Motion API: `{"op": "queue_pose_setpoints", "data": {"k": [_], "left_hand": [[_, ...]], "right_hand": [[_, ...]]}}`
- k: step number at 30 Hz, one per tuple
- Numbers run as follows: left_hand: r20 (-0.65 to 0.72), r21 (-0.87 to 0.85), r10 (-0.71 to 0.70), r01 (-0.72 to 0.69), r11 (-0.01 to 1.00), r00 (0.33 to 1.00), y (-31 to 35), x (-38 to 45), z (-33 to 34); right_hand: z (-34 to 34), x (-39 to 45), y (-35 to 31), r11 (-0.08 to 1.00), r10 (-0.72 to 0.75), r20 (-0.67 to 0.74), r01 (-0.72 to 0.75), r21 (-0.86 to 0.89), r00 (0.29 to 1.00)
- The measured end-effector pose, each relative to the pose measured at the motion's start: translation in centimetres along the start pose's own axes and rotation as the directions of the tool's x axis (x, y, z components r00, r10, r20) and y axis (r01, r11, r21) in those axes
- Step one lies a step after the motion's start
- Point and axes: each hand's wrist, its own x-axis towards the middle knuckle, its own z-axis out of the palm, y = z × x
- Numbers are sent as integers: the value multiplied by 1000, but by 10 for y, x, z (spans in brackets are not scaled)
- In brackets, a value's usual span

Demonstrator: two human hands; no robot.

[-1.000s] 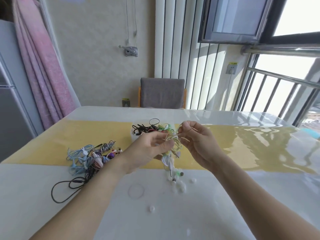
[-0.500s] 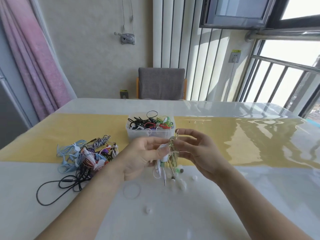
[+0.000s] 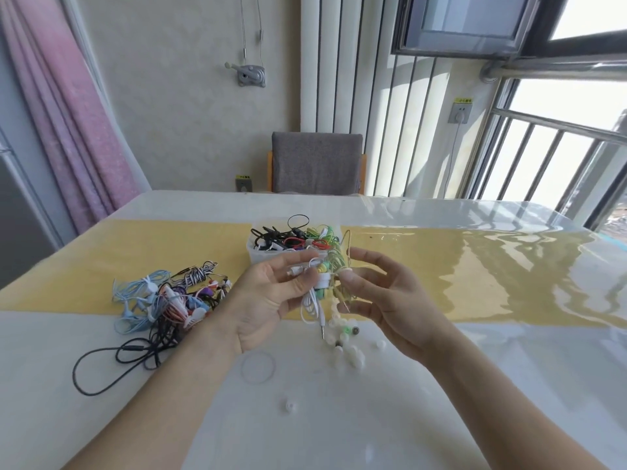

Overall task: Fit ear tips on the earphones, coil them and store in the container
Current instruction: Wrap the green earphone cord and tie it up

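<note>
Above the middle of the table (image 3: 441, 418), a left hand (image 3: 268, 300) pinches a coiled earphone bundle (image 3: 324, 283) between thumb and fingers; its white cord and plug dangle below. The right hand (image 3: 383, 300), fingers loosely curled, touches the bundle's yellow-green loops; whether it grips them cannot be told. The bundle partly hides the container (image 3: 264, 256) behind, full of cables. Loose ear tips (image 3: 346, 351) lie beneath the hands; a tangled pile (image 3: 166, 300) sits toward the left edge.
</note>
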Motion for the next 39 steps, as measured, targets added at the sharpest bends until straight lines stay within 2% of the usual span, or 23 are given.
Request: {"op": "queue_pose_setpoints", "data": {"k": [4, 7, 16, 24, 27, 29, 30, 32, 34, 37, 39], "left_hand": [[40, 94, -39, 35, 995, 998, 2, -3, -3], [62, 92, -30, 24, 995, 998, 3, -5, -1], [127, 83, -34, 24, 996, 991, 2, -10, 7], [28, 168, -39, 34, 985, 999, 0, -6, 1], [-108, 319, 34, 3, 948, 994, 9, -1, -10], [-257, 540, 175, -9, 841, 951, 15, 2, -24], [-311, 667, 255, 19, 744, 916, 18, 2, -31], [-334, 865, 350, 137, 482, 875, 23, -1, -40], [-303, 938, 319, 221, 269, 898, 23, -4, -41], [-276, 957, 237, 244, 156, 931, 16, -6, -40], [-285, 958, 245, 266, 108, 927, 12, -5, -42]], "right_hand": [[-4, 0, -2, 1000, -24, -66, 24, -8, 997], [-5, -1, -2, 999, -31, -65, 29, -40, 997], [2, -3, -2, 993, -38, -107, 50, 108, 993], [-3, 0, -6, 942, -36, -313, 136, 306, 949], [-8, 0, -10, 938, -22, -309, 126, 322, 951], [-8, 0, -12, 947, -11, -284, 101, 303, 959], [-8, 0, -12, 959, -1, -270, 77, 274, 963], [-8, 0, -12, 980, 38, -259, 14, 198, 965], [-8, -1, -10, 992, 79, -253, -51, 115, 964], [-9, -1, -8, 993, 97, -254, -111, -40, 962], [-10, -1, -7, 982, 94, -260, -133, -136, 961]]}}
